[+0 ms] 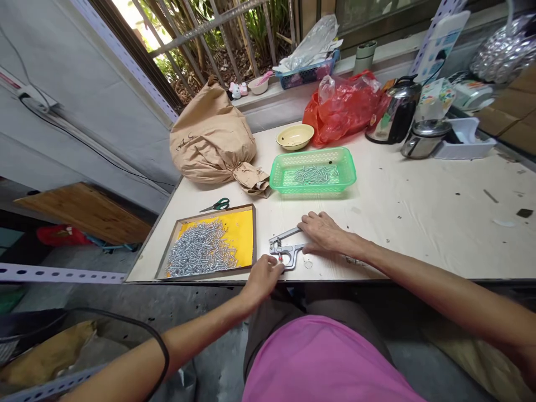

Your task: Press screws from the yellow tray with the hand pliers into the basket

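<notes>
A grey metal hand press (295, 255) with a spring and a long lever lies at the table's front edge. My right hand (323, 232) is closed around its lever and lower handle on the right. At the press's jaw, the fingertips of my left hand (263, 275) are pinched together. A small red spot shows there, but what the fingers hold is too small to name. Left of the hands is a shallow tray (254, 237) with a yellow bottom, heaped with small silvery metal pieces (196, 251). More such pieces lie in a green plastic basket (312, 188) behind the press.
Green-handled scissors (218, 205) lie behind the tray. A tied brown bag (213, 134) stands at the back left. Farther back are a cream bowl (295, 137), a red plastic bag (343, 109), a kettle (397, 109) and a metal pot (425, 138).
</notes>
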`<state>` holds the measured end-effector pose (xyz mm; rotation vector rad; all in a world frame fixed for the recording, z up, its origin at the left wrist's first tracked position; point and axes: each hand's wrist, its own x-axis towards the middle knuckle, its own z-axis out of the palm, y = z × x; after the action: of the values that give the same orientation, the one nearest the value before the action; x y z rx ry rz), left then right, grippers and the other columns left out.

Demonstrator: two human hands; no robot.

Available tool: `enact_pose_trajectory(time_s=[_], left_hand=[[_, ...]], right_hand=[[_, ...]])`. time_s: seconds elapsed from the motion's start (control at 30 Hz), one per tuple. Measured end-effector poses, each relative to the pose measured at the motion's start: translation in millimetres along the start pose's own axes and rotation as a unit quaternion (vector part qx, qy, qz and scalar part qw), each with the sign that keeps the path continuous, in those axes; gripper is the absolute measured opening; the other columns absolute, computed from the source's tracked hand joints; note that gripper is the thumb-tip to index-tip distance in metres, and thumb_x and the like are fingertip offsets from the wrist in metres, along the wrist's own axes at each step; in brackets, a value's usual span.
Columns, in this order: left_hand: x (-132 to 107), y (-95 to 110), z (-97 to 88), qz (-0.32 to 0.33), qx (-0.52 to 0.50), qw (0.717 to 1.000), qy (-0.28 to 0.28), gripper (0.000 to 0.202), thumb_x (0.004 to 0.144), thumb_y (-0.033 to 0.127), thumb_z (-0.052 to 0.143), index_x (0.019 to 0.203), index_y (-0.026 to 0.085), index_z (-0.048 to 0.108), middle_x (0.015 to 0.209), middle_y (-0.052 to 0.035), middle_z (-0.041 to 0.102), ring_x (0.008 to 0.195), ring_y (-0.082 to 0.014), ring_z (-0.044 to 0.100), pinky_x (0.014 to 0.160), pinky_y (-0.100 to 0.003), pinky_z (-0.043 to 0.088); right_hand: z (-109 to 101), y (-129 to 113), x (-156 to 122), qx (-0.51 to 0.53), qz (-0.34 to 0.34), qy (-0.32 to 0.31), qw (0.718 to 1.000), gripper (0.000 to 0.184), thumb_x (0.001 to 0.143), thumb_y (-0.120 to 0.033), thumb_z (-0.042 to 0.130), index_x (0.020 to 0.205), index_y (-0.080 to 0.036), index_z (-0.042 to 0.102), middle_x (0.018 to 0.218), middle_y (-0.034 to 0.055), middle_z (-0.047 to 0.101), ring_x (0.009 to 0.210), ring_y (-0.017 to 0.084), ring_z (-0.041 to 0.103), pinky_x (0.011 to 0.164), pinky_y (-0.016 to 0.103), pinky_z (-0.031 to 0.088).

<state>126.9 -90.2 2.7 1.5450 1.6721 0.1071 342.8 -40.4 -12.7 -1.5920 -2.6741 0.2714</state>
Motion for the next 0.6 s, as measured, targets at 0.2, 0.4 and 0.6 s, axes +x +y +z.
enact_pose_trajectory(time_s=[0.2,0.4,0.6], left_hand=[[18,8,18.4,0.318,0.253,0.905,0.126,0.048,0.081,0.03,0.062,0.123,0.016,0.045,0.122,-0.013,0.054,0.114,-0.0279,0.049,0.095,-0.043,0.044],[55,22,13.3,0.372,0.355,0.856,0.056,0.058,0.077,0.05,0.064,0.119,0.013,0.047,0.112,-0.0121,0.058,0.102,-0.0273,0.053,0.086,-0.04,0.047],[57,30,11.0,0.385,0.393,0.834,0.048,0.056,0.076,0.049,0.064,0.115,0.01,0.051,0.107,-0.0121,0.058,0.099,-0.0269,0.052,0.077,-0.037,0.049]], right_hand=[[21,-2,-7,-0.003,-0.011,0.043,0.999,0.047,0.069,-0.045,0.073,0.103,-0.016,0.06,0.104,0.0114,0.059,0.099,0.03,0.051,0.078,0.04,0.041],[32,1,-8,0.023,-0.002,0.006,1.0,0.065,0.059,-0.035,0.079,0.116,-0.014,0.056,0.111,0.0138,0.058,0.102,0.03,0.053,0.08,0.039,0.046],[24,-4,-11,-0.004,0.003,0.0,1.0,0.04,0.067,-0.032,0.075,0.103,-0.016,0.063,0.099,0.0104,0.062,0.097,0.028,0.056,0.08,0.038,0.046]])
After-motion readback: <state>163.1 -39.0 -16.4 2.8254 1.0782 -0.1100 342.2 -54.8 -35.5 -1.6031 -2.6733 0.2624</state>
